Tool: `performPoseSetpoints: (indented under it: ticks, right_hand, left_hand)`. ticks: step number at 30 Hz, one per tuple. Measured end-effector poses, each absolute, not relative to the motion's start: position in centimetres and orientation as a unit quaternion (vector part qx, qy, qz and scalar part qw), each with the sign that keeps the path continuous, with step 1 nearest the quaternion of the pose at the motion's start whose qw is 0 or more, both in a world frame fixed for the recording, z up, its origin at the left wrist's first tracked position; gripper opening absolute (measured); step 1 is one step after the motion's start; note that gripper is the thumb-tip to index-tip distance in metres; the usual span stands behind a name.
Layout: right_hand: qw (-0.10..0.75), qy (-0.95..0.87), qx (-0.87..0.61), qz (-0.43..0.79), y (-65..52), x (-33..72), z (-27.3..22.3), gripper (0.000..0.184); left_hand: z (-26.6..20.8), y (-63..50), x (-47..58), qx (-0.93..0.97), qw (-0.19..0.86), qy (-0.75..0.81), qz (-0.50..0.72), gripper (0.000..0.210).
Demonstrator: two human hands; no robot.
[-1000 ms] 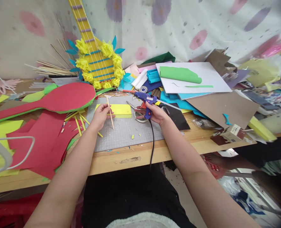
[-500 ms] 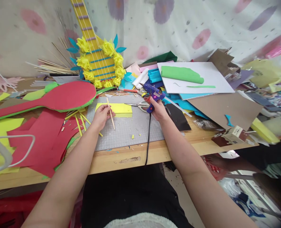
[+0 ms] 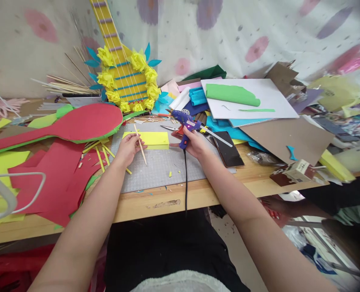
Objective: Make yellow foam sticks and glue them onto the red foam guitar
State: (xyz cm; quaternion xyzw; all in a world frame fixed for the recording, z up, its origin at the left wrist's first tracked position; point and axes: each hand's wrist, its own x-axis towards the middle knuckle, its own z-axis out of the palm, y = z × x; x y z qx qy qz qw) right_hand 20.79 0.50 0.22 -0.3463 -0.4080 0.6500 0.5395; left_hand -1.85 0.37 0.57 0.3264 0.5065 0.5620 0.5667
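Note:
Between the fingers of my left hand is a thin wooden stick, tilted, its lower end over the grey cutting mat. Beside that hand lies a yellow paper strip, partly hidden by my fingers. My right hand is wrapped round the handle of a blue glue gun. The gun's nozzle points up and left, a white glue stick juts from its back, and its black cord hangs over the table edge. Scissors lie behind the gun, mostly covered by it.
A red guitar-shaped cutout and red paper lie left. Behind stands a yellow paper guitar with paper flowers. A phone, white board, cardboard and a small carton are right. Another person's leg shows lower right.
My right hand has shifted left with the glue gun, closer to the yellow strip and away from the phone. The left hand with the stick has barely moved.

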Motion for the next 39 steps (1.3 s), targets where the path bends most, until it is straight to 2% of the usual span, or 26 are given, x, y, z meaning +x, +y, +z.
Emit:
performPoseSetpoints:
  ticks: [4, 8, 24, 32, 39]
  right_hand:
    - [0.484, -0.376, -0.334, 0.716, 0.7, 19.8, 0.3, 0.021]
    - [0.474, -0.368, -0.336, 0.726, 1.8, 18.9, -0.2, 0.021]
    - [0.521, -0.451, -0.365, 0.626, 8.3, 15.0, 1.7, 0.023]
    - [0.485, -0.498, -0.394, 0.601, 7.5, 15.4, 0.4, 0.024]
    - [0.504, -0.345, -0.367, 0.702, 7.6, 15.8, 2.7, 0.015]
  left_hand:
    - [0.4, 0.5, -2.0, 0.325, 0.576, 0.500, 0.560, 0.004]
    - [0.5, 0.5, -2.1, 0.315, 0.581, 0.508, 0.552, 0.005]
    - [0.3, 0.2, -2.2, 0.358, 0.529, 0.534, 0.554, 0.002]
    - [-0.2, 1.0, -2.5, 0.346, 0.514, 0.503, 0.602, 0.009]
    - [0.0, 0.7, -2.7, 0.384, 0.515, 0.504, 0.578, 0.017]
